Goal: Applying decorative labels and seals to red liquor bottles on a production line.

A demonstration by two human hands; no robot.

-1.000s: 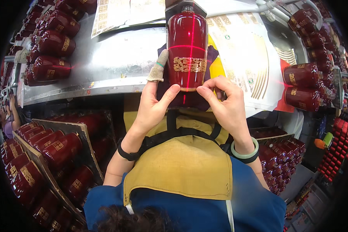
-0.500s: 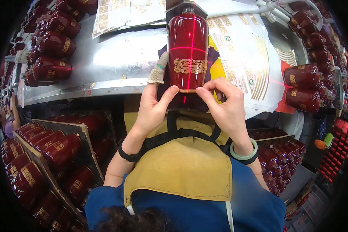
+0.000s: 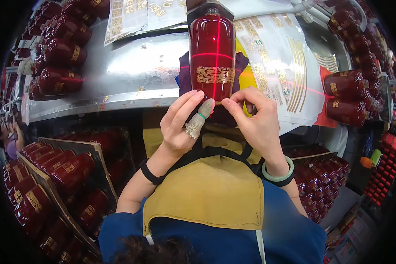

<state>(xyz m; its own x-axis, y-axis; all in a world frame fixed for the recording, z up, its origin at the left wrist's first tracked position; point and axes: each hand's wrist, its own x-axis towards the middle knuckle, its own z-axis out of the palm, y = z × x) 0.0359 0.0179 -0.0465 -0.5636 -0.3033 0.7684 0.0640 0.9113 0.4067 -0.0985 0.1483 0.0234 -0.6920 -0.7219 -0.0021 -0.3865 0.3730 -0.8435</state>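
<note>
One glossy red bottle (image 3: 212, 53), gold label, crossed laser lines

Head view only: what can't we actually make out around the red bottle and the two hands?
- red bottle: its base is hidden behind the left hand and right hand; its cap is cut off by the top edge.
- gold label: motif too small to make out.
- sticker sheets: print too small, bent by the fisheye.
- crates of bottles: dark, blurred at the rim.
</note>
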